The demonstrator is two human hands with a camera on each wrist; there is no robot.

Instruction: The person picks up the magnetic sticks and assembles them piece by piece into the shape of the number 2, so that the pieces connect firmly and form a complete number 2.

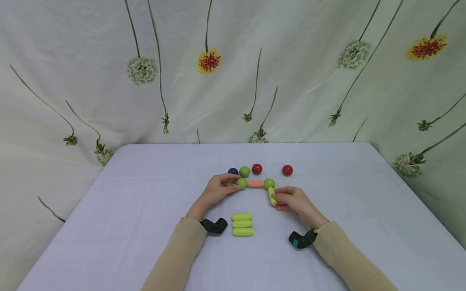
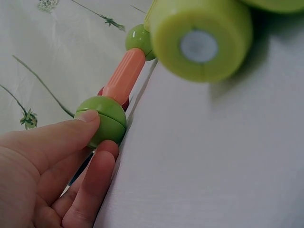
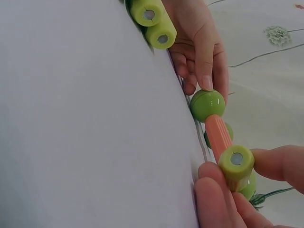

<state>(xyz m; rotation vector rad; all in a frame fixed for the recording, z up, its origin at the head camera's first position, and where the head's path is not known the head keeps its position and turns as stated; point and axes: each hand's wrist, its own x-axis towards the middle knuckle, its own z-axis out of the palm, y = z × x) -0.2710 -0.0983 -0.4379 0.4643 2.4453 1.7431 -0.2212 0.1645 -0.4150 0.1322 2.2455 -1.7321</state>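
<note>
An orange magnetic rod (image 1: pixel 255 184) joins two green balls on the table. My left hand (image 1: pixel 219 188) pinches the left green ball (image 2: pixel 105 118) between thumb and fingers. A yellow-green magnetic rod (image 1: pixel 272 195) is gripped by my right hand (image 1: pixel 294 202); its far end meets the right green ball (image 1: pixel 269 183), and its near end shows a round metal tip in the right wrist view. Several yellow-green rods (image 1: pixel 242 224) lie stacked side by side nearer to me, between the two wrists.
Behind the joined pieces sit a blue ball (image 1: pixel 233 171), partly hidden by my left hand, a loose green ball (image 1: pixel 244 171), a red ball (image 1: pixel 257 169) and another red ball (image 1: pixel 287 170) farther right. A white cloth covers the table (image 1: pixel 127 194); a flowered curtain (image 1: pixel 291 81) hangs behind.
</note>
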